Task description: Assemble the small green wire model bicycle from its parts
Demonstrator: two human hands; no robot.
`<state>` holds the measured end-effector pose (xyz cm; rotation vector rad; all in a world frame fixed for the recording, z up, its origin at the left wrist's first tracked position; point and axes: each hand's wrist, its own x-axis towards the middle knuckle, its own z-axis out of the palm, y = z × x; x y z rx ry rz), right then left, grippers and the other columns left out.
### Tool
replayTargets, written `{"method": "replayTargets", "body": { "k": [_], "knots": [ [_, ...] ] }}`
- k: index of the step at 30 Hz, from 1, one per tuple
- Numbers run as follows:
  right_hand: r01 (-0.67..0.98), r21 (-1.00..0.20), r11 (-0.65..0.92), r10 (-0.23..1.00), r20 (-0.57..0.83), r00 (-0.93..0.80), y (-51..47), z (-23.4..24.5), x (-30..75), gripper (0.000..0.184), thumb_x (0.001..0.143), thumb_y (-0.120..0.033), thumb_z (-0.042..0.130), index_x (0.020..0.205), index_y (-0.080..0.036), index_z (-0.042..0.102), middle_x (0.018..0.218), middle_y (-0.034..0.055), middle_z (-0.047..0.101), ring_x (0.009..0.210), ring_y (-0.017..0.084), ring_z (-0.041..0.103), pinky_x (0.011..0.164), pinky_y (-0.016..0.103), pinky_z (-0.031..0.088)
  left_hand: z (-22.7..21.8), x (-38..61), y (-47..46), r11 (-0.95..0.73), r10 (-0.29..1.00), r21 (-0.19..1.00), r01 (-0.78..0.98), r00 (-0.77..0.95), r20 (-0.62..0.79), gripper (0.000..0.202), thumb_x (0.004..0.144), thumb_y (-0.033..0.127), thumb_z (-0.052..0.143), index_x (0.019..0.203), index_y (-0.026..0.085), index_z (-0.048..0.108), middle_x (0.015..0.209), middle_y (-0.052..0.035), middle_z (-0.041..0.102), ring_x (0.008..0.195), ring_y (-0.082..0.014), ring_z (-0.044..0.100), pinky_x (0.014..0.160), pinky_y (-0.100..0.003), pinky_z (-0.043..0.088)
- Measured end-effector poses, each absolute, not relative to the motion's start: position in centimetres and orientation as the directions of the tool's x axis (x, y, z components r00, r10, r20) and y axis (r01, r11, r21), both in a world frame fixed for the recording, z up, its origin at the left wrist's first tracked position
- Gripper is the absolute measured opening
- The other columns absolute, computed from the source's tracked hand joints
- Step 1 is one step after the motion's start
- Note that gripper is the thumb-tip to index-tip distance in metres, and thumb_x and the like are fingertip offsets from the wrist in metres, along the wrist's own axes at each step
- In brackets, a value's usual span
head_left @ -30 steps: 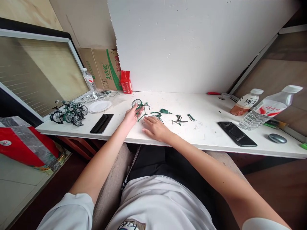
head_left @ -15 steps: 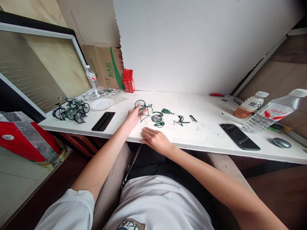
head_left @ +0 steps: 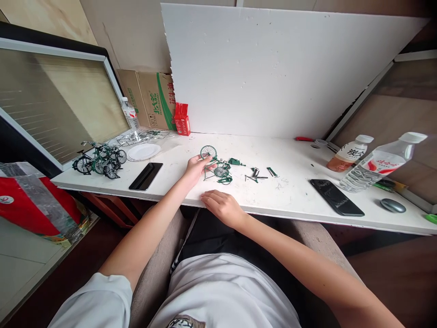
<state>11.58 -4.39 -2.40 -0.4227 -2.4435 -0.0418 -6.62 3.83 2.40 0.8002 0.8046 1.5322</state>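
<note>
A small green model bicycle frame with one spoked wheel (head_left: 208, 152) is pinched in my left hand (head_left: 197, 169), just above the white table. Close to its right side lie a loose wheel with a curved green part (head_left: 221, 171) and another small green part (head_left: 225, 181). My right hand (head_left: 223, 207) rests on the table's front edge, its fingers stretched out and lying flat with nothing under them that shows. Beyond the hands are a green piece (head_left: 235, 161), some thin dark parts (head_left: 256, 175) and a short green strip (head_left: 272, 171).
Assembled model bicycles (head_left: 100, 159) stand at the left, near a black phone (head_left: 146, 176) and a white plate (head_left: 143, 152). On the right are another phone (head_left: 336, 197), two bottles (head_left: 350, 154) and a mouse (head_left: 392, 205). A red box (head_left: 182, 119) stands against the back panel.
My left hand has moved slightly right with the model bicycle frame, whose wheel is now turned more face-on and sits closer to the loose parts. My right hand has stayed at the table edge.
</note>
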Motion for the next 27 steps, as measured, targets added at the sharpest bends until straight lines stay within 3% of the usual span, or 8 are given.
{"method": "replayTargets", "body": {
  "k": [4,7,9,11,13,17,22,27],
  "knots": [
    [0.24,-0.193,0.951,0.306,0.691,-0.655,-5.2,1.0,12.9,0.022,0.116,-0.025,0.055,0.124,-0.026,0.076,0.122,0.0112,0.083,0.119,0.03,0.075,0.102,0.049,0.066,3.1,-5.3,3.0,-0.103,0.994,0.894,-0.435,-0.082,0.075,0.037,0.079,0.026,0.102,0.1,0.015,0.074,0.099,-0.0059,0.079,0.079,-0.0163,0.078,0.081,-0.03,0.054],
    [0.302,-0.357,0.884,0.466,0.721,-0.513,-5.5,3.8,14.6,0.018,0.115,-0.034,0.058,0.115,-0.03,0.076,0.11,0.0099,0.081,0.105,0.03,0.073,0.095,0.052,0.064,3.8,-4.2,2.0,-0.136,0.991,0.917,-0.374,-0.06,0.122,0.038,0.078,0.033,0.103,0.1,0.016,0.077,0.094,-0.0058,0.079,0.075,-0.0174,0.076,0.078,-0.031,0.051],
    [0.298,-0.51,0.807,0.59,0.724,-0.356,-5.1,5.3,15.8,0.022,0.113,-0.045,0.063,0.107,-0.029,0.076,0.103,0.0102,0.079,0.097,0.029,0.072,0.081,0.046,0.063,4.4,-3.5,1.3,-0.162,0.986,0.927,-0.337,-0.012,0.168,0.038,0.078,0.036,0.102,0.1,0.015,0.079,0.099,-0.0083,0.082,0.077,-0.0185,0.076,0.077,-0.032,0.05],
    [0.268,-0.68,0.682,0.73,0.657,-0.19,-4.2,6.3,16.8,0.03,0.109,-0.056,0.069,0.105,-0.027,0.077,0.105,0.011,0.079,0.09,0.026,0.071,0.07,0.04,0.059,4.9,-2.9,0.6,-0.178,0.981,0.936,-0.304,0.019,0.193,0.041,0.079,0.039,0.102,0.105,0.015,0.082,0.105,-0.0111,0.084,0.081,-0.0198,0.077,0.078,-0.032,0.05],
    [0.192,-0.782,0.593,0.804,0.585,-0.101,-3.0,6.8,17.5,0.037,0.103,-0.062,0.075,0.105,-0.025,0.078,0.107,0.0113,0.079,0.09,0.025,0.071,0.069,0.037,0.058,5.2,-2.3,0.0,-0.164,0.981,0.947,-0.277,0.05,0.185,0.043,0.076,0.039,0.104,0.104,0.014,0.083,0.107,-0.0127,0.085,0.082,-0.0217,0.078,0.079,-0.034,0.052],
    [0.131,-0.847,0.516,0.854,0.496,-0.155,-1.1,6.7,18.4,0.047,0.096,-0.068,0.081,0.103,-0.022,0.081,0.105,0.0101,0.08,0.091,0.024,0.071,0.07,0.034,0.058,5.6,-1.6,-0.9,-0.16,0.979,0.953,-0.257,0.086,0.187,0.051,0.07,0.042,0.107,0.105,0.014,0.084,0.105,-0.0129,0.086,0.085,-0.0242,0.08,0.084,-0.037,0.057],
    [0.05,-0.853,0.52,0.842,0.501,-0.202,-0.4,5.9,18.6,0.043,0.092,-0.064,0.087,0.099,-0.023,0.084,0.098,0.007,0.08,0.086,0.021,0.073,0.074,0.034,0.062,5.8,-1.0,-1.7,-0.191,0.966,0.946,-0.262,0.12,0.228,0.063,0.066,0.048,0.109,0.112,0.013,0.084,0.109,-0.0144,0.086,0.092,-0.0273,0.083,0.095,-0.043,0.064],
    [0.009,-0.869,0.495,0.852,0.483,-0.2,-0.5,5.8,18.4,0.04,0.09,-0.062,0.09,0.099,-0.023,0.085,0.095,0.0058,0.08,0.081,0.02,0.073,0.075,0.035,0.064,5.9,-1.0,-2.0,-0.243,0.953,0.946,-0.215,0.129,0.274,0.062,0.069,0.053,0.106,0.11,0.013,0.084,0.111,-0.0158,0.087,0.093,-0.0294,0.084,0.092,-0.042,0.065]
  ]
}}
